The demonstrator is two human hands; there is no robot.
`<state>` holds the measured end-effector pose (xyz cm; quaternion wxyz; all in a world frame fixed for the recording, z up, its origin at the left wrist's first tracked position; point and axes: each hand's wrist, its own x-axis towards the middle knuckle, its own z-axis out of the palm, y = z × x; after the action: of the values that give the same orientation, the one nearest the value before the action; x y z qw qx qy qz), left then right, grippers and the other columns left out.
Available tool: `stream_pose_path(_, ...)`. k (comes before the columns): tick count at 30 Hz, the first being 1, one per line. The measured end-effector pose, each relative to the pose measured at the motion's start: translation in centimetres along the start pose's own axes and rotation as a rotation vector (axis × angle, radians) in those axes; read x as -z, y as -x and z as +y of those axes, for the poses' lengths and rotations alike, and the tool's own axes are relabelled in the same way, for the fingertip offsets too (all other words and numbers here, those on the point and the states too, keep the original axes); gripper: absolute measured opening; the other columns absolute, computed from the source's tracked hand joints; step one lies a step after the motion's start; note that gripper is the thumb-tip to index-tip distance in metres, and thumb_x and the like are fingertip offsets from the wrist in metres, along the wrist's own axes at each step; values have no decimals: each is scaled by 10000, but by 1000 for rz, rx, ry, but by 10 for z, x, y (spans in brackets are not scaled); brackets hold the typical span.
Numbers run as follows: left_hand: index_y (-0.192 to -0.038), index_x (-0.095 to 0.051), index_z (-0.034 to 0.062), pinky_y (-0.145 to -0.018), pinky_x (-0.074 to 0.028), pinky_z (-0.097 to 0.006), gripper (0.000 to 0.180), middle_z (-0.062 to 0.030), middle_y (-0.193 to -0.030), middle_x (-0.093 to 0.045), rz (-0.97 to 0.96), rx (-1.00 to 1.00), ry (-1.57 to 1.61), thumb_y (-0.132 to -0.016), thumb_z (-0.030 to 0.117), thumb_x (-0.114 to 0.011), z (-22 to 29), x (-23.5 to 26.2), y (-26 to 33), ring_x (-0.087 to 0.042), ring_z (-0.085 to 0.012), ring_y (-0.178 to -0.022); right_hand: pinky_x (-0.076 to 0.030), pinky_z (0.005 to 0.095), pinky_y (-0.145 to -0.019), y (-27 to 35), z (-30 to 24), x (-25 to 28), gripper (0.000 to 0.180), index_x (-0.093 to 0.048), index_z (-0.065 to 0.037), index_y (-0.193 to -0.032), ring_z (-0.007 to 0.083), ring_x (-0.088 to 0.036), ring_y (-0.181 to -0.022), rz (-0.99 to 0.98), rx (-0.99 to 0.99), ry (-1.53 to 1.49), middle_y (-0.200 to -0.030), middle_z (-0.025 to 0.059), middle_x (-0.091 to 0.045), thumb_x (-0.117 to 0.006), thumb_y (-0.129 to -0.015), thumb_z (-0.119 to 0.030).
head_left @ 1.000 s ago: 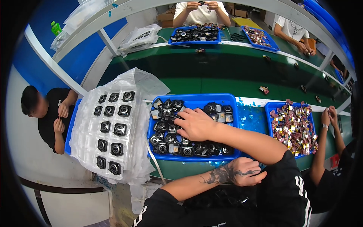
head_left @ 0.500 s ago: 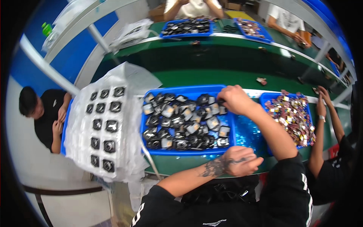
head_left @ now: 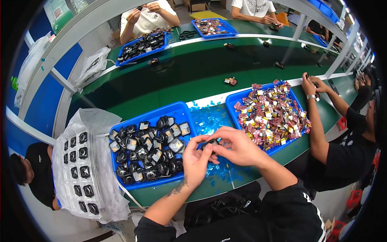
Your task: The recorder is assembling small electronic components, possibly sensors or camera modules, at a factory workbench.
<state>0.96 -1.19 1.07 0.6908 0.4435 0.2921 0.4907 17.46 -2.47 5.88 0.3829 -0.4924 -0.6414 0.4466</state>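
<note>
One black part (head_left: 211,143) is held just right of the tray (head_left: 181,110) | left hand (head_left: 196,160), nearer the tray, and right hand (head_left: 238,147) pinch it from both sides | long axis hidden by fingers

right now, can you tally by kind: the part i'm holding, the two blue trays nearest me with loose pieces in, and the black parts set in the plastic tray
held dark part: 1
nearest blue trays: 2
black parts in the plastic tray: 12
total: 15
</note>
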Motion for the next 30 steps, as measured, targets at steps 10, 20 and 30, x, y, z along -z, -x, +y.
stream_pose_path(10, -1050, -505, -7, -801, -596, -311, 145, -113, -971, -627, 123, 154, 287, -931, 15, -585, 0, 15, -10, -684, -251, -904, -482, 445, -771, -17, 69, 105, 210, -667, -30, -806, 340, -605, -845, 300, -24, 1084, -835, 149, -629, -783, -718, -182)
stream_pose_path(20, -1080, -519, 19, -737, -592, -286, 150, -119, -1010, -640, 61, 232, 212, -961, 94, -572, 6, 16, -7, -697, -226, -882, -517, 338, -703, -1, 50, 99, 53, -638, 5, -857, 251, -645, -748, 515, 57, 643, -824, 113, -649, -664, -817, -17)
stream_pose_path(30, -1389, -403, 98, -751, -525, -270, 475, -60, -1089, -544, -192, 21, -156, -945, 77, -569, 8, 11, -5, -591, -156, -960, -493, 221, -750, 18, -3, 49, 108, -604, 19, -943, 78, -588, -811, 262, -53, 6, -899, 36, -611, -658, -853, 43)
